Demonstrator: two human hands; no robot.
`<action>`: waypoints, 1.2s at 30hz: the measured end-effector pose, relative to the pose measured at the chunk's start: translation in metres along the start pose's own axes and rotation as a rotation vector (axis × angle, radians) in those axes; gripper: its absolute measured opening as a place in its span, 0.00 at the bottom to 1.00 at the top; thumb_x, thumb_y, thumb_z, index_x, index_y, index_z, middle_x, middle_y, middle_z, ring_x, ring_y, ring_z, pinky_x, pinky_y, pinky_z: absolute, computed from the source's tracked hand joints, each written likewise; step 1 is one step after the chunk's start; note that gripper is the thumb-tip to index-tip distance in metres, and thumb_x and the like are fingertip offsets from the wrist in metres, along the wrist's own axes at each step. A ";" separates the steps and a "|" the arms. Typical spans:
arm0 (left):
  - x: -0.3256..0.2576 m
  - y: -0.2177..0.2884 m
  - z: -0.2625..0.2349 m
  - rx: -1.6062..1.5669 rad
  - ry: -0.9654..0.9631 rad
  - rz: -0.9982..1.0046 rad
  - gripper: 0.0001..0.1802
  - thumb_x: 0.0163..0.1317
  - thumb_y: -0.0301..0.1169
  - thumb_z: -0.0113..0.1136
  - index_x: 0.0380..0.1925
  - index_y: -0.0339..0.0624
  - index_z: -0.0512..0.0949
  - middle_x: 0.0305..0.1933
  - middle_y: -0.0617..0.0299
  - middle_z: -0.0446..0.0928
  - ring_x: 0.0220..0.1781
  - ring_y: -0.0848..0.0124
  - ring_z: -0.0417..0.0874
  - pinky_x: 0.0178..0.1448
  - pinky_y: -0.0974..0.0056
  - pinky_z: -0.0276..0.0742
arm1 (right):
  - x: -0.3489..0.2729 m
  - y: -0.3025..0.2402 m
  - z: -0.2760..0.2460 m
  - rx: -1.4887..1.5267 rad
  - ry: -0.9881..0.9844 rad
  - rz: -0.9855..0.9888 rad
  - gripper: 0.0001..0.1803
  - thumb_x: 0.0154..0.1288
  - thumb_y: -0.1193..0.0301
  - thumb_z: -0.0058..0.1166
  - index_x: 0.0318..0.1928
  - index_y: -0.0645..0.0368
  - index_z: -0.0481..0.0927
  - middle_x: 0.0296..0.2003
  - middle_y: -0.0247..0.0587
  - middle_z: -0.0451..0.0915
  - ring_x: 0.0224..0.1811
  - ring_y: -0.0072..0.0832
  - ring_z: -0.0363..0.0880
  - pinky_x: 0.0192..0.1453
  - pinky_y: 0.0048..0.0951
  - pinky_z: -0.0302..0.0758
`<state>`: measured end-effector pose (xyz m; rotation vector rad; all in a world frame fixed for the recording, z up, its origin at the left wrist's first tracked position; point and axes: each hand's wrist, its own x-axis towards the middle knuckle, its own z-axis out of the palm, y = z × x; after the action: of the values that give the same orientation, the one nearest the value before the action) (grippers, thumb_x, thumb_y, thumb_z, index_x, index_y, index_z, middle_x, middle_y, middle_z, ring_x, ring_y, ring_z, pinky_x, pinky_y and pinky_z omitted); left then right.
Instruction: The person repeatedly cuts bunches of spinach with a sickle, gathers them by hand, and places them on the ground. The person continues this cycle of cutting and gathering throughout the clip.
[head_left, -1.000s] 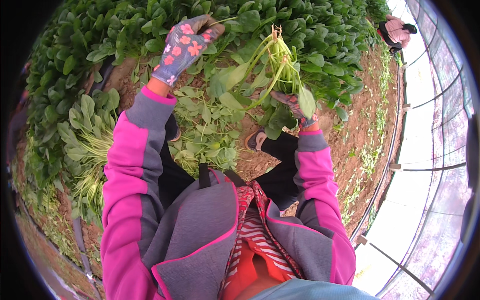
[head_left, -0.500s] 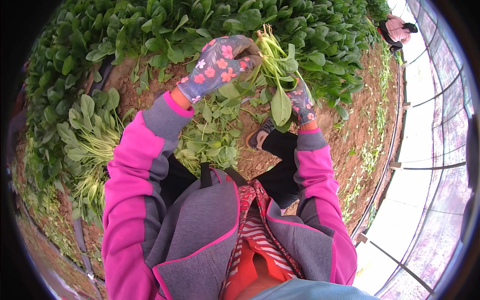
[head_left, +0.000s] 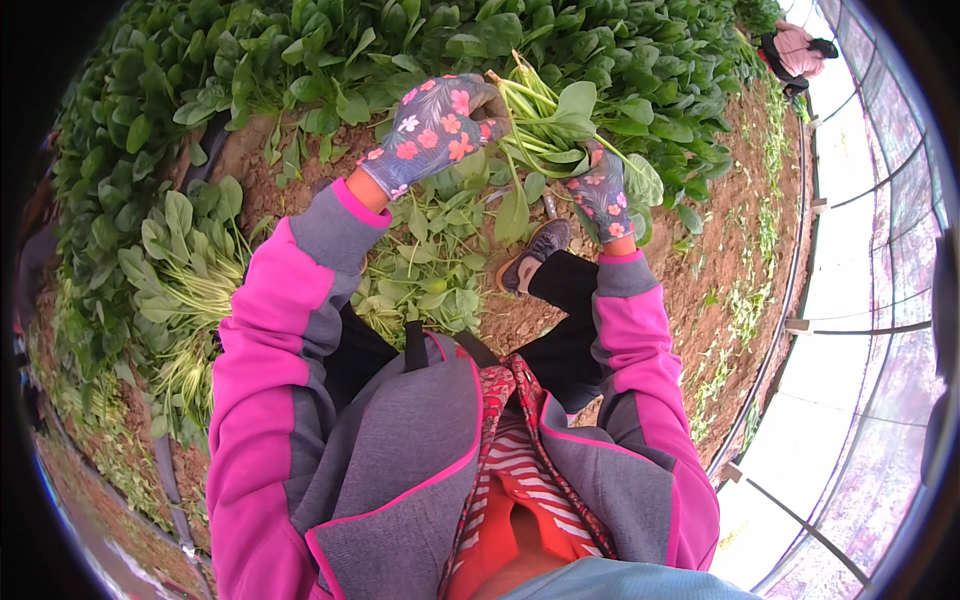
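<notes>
Head view: a bunch of greens (head_left: 548,118) is held up over the plant bed (head_left: 300,60). The left hand (head_left: 440,130), in a flowered glove, is closed on the stems. The right hand (head_left: 603,190) is closed around the leaves lower down. A pile of cut greens (head_left: 185,270) is laid on the soil (head_left: 720,250) at the left.

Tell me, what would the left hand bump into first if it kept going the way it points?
Probably the bunch of greens right beside the left hand, which the right hand holds; depth is unclear.
</notes>
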<state>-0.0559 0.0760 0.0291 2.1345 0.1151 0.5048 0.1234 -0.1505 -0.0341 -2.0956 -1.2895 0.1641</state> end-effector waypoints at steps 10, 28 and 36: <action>0.005 -0.012 -0.044 0.183 0.359 0.012 0.08 0.55 0.34 0.63 0.33 0.44 0.81 0.38 0.56 0.80 0.37 0.61 0.81 0.45 0.61 0.76 | 0.000 -0.018 -0.010 0.977 -0.082 0.270 0.24 0.65 0.80 0.46 0.61 0.65 0.64 0.54 0.48 0.74 0.51 0.37 0.77 0.54 0.36 0.77; 0.011 -0.012 -0.044 0.095 0.520 0.131 0.05 0.58 0.27 0.60 0.34 0.40 0.80 0.43 0.56 0.81 0.42 0.64 0.82 0.45 0.64 0.79 | -0.010 -0.031 -0.006 0.907 -0.184 0.298 0.30 0.57 0.78 0.61 0.61 0.63 0.66 0.53 0.45 0.76 0.51 0.32 0.78 0.57 0.33 0.76; 0.014 -0.008 -0.039 -0.008 0.550 0.244 0.12 0.54 0.29 0.63 0.40 0.41 0.81 0.43 0.56 0.79 0.48 0.64 0.79 0.52 0.62 0.74 | -0.025 0.019 0.020 1.287 -0.278 0.389 0.32 0.64 0.58 0.56 0.64 0.59 0.64 0.57 0.42 0.72 0.55 0.34 0.75 0.59 0.32 0.75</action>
<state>-0.0573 0.1143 0.0462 1.9597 0.1593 1.2252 0.1167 -0.1673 -0.0668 -1.1406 -0.5493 1.1417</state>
